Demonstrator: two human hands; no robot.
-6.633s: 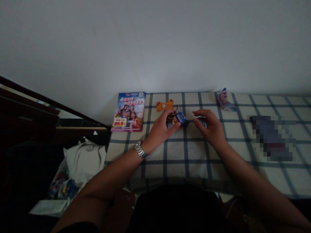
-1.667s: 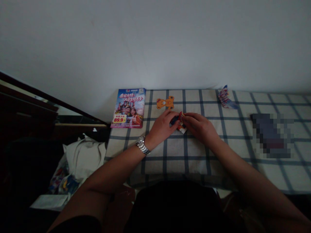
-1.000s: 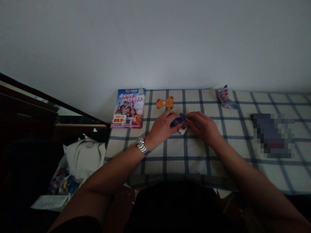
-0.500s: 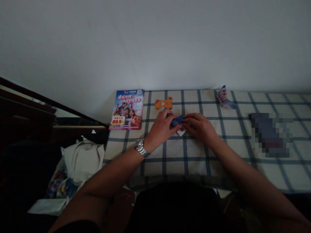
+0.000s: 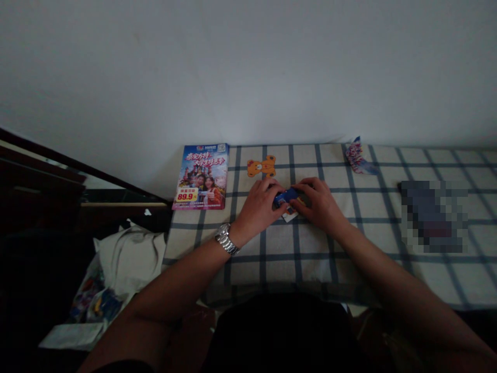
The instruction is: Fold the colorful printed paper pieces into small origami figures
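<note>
Left hand (image 5: pixel 259 207): gripped the left side of a small blue packet (image 5: pixel 287 196); a metal watch (image 5: pixel 227 239) circled its wrist.
Right hand (image 5: pixel 321 206): held the packet's right side.
Bear cutout (image 5: pixel 261 167): lay flat on the checked cloth (image 5: pixel 248 269), just beyond the left hand.
Leaflets (image 5: pixel 202 176): lay left of the bear cutout.
Crumpled wrapper (image 5: pixel 355 155): sat near the wall (image 5: pixel 272 72).
Dark object (image 5: pixel 427 207): lay at right, blurred.

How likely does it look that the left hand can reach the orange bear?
Probably yes: the orange bear lies beyond the left hand, nothing visible between them. However, this hand holds a small blue packet, so it seems occupied.
</note>
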